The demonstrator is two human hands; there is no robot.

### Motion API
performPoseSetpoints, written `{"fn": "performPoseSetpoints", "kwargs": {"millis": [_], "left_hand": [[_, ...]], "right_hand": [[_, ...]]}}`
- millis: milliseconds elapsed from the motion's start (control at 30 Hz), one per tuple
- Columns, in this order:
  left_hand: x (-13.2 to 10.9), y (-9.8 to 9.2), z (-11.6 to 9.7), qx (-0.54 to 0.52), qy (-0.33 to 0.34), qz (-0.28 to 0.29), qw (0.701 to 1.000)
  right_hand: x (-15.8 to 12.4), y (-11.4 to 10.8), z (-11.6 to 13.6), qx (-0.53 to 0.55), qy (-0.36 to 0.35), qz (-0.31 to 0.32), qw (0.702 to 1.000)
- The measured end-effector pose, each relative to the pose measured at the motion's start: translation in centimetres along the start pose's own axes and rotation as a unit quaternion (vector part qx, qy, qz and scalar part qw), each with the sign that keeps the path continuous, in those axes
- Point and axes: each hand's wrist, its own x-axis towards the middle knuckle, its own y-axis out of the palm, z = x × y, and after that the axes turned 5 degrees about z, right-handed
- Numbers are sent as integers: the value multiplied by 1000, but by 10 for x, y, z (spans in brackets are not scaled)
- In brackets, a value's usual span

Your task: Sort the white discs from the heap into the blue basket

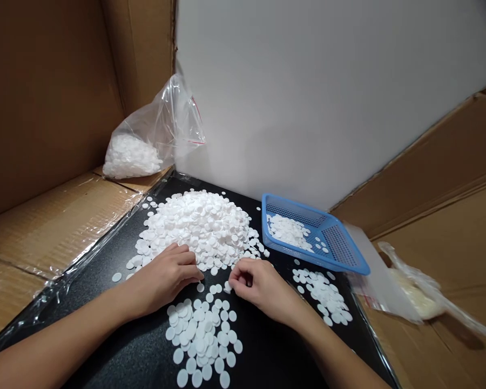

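Observation:
A large heap of thin white round discs (pixel 202 221) covers the far middle of the black tabletop. My left hand (pixel 172 275) rests at the heap's near left edge, its fingers curled together. One loose disc lies just under its fingertips; whether anything is between them is hidden. Across a small gap, my right hand (pixel 259 286) pinches a few white discs (pixel 227 287) between thumb and forefinger at the near right edge of the heap. Below and between both hands spreads a smaller batch of discs (pixel 202 335), mostly flat and overlapping.
A blue plastic basket (pixel 316 259) with some discs stands at the back right. Another loose group of discs (pixel 324 297) lies before it. Clear bags (pixel 157 129) (pixel 413 286) sit on cardboard at both sides. A pale wall (pixel 308 108) rises behind the black table (pixel 105 324).

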Motion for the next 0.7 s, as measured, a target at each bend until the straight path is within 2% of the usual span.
{"fn": "performPoseSetpoints", "kwargs": {"millis": [67,200,300,433,700], "left_hand": [[1,3,0,-10,-12,1,1000],[1,10,3,-5,-16,-18,1000],[1,10,4,-17,-11,-35,999],[2,9,5,-15,-8,-31,999],[0,11,9,-47,-20,-66,996]], "right_hand": [[-2,-3,1,-4,24,21,999],[-1,-7,-2,-26,8,-10,1000],[1,-8,-4,-21,-3,-9,1000],[1,-8,-2,-29,-2,18,999],[-6,-11,7,-46,7,73,996]]}}
